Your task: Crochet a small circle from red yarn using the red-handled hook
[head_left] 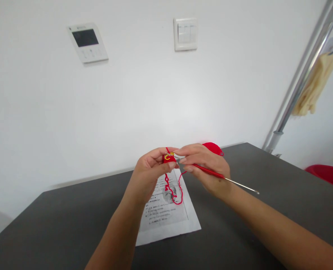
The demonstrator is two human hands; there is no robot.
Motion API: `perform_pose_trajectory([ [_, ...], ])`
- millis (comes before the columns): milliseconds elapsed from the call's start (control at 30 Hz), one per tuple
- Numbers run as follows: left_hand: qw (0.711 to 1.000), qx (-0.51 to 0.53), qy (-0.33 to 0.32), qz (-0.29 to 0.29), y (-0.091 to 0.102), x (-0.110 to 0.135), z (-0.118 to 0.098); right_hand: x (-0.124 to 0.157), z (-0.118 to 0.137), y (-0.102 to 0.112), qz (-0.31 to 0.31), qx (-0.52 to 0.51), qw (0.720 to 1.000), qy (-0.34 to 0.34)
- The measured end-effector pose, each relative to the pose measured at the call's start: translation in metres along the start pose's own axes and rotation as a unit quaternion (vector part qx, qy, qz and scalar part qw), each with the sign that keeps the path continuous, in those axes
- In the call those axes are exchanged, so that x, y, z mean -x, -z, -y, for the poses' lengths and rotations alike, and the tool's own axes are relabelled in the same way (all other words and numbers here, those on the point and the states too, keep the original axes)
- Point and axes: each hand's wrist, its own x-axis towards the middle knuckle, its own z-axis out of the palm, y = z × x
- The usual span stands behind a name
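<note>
My left hand [151, 170] pinches a small red crocheted piece [168, 158] that carries a yellow ring marker. My right hand [207, 163] grips a crochet hook with a red handle [211, 172]; its metal end sticks out to the right, and its tip is at the red piece. Both hands are raised above the dark table. A loose red yarn strand [175, 189] hangs from the work down over a printed sheet of paper [169, 219]. Behind my right hand a red ball of yarn [213, 147] shows in part.
The grey table [70, 225] runs up to a white wall with a screen panel [88, 42] and a light switch [185, 33]. A metal pole [298, 84] with a beige cloth [315, 86] stands at the right, near a red object [328, 174].
</note>
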Motion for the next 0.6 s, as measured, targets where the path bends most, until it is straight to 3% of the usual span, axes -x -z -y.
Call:
perform_pose_trajectory([
  [133, 0.999, -0.005, 0.011, 0.032, 0.0003, -0.0016, 0.0010, -0.0006, -0.0035, 0.0025, 0.037, 0.013, 0.999, 0.003],
  [367, 0.999, -0.041, 0.002, -0.003, 0.0075, -0.0055, -0.0065, 0.0009, -0.0099, -0.0007, -0.054, -0.132, 0.974, -0.178],
  [600, 0.999, -0.040, 0.010, -0.036, 0.0091, -0.0017, -0.0047, -0.0015, -0.0038, -0.0026, -0.015, -0.191, 0.966, -0.174],
])
